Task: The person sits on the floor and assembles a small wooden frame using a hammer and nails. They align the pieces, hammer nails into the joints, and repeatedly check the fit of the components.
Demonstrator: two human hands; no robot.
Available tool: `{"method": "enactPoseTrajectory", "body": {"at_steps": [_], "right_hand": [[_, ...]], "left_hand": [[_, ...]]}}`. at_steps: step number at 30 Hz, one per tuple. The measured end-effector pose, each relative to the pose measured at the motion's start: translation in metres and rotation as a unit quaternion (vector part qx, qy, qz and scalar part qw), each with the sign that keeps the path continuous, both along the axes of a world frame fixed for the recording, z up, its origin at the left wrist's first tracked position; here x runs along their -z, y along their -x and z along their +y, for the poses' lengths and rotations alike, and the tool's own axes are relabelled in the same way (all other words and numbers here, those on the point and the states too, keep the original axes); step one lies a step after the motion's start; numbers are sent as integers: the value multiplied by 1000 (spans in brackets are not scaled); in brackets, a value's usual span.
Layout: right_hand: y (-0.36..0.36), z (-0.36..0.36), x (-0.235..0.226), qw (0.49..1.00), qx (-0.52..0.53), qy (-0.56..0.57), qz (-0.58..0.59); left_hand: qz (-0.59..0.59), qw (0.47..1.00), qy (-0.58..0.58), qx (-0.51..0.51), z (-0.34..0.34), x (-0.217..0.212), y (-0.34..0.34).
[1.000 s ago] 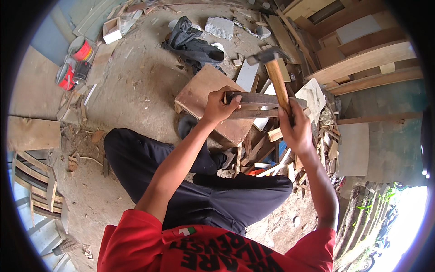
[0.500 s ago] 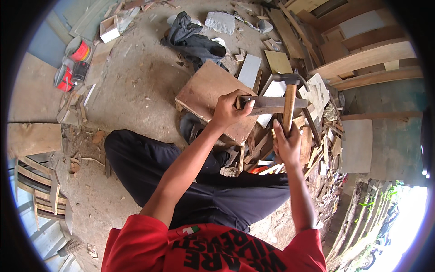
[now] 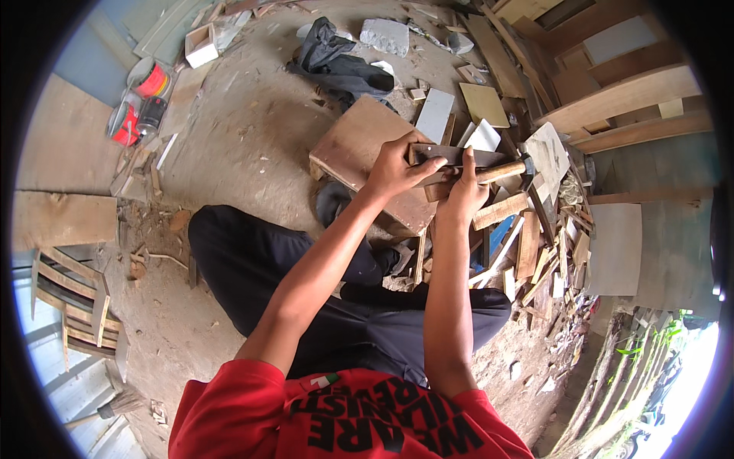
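Observation:
My left hand (image 3: 396, 170) is closed round the near left end of a long, narrow dark block (image 3: 489, 158), held level above a low brown wooden box-like stand (image 3: 355, 138). The block's exact kind is hard to make out. In my right hand (image 3: 463, 197) is a claw hammer; its wooden handle (image 3: 501, 171) points right, with the dark head (image 3: 527, 164) beyond the block's far end. My right thumb lies against the block, and both hands are close together. Part of the block is hidden behind my fingers.
Wood offcuts (image 3: 527, 245) lie heaped to the right of the stand. Beyond it is a black cloth (image 3: 329, 61) on the dirt floor. Red paint cans (image 3: 126, 122) stand at far left, and planks (image 3: 627, 99) lean at the right. My crossed legs (image 3: 306, 298) are below my arms.
The hammer has swung from upright across the block to nearly level, its head moving right and down. My right hand has moved left and up to the block.

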State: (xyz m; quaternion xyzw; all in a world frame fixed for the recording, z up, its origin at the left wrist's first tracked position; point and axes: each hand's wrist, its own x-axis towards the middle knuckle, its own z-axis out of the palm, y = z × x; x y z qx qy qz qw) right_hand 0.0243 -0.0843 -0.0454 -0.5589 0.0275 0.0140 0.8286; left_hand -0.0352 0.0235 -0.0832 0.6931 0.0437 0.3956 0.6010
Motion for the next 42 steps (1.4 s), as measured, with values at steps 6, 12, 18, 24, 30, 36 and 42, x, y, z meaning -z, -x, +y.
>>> {"method": "enactPoseTrajectory", "body": {"at_steps": [6, 12, 18, 24, 30, 36, 42], "right_hand": [[4, -1, -10, 1000, -3, 18, 20], [5, 5, -12, 1000, -2, 11, -1], [1, 3, -10, 999, 20, 31, -7], [2, 3, -13, 999, 12, 48, -18], [0, 1, -10, 998, 3, 49, -30], [0, 2, -10, 997, -3, 54, -49], [-1, 3, -10, 997, -6, 47, -64]], "left_hand": [[1, 998, 45, 39, -3, -3, 4], [4, 998, 55, 31, -1, -1, 5], [-12, 996, 77, 44, 0, 3, 9], [7, 996, 91, 23, -4, 20, 24], [0, 994, 110, 15, -7, 28, 23], [1, 993, 113, 15, -5, 25, 24], [2, 995, 104, 14, -4, 25, 24]]}}
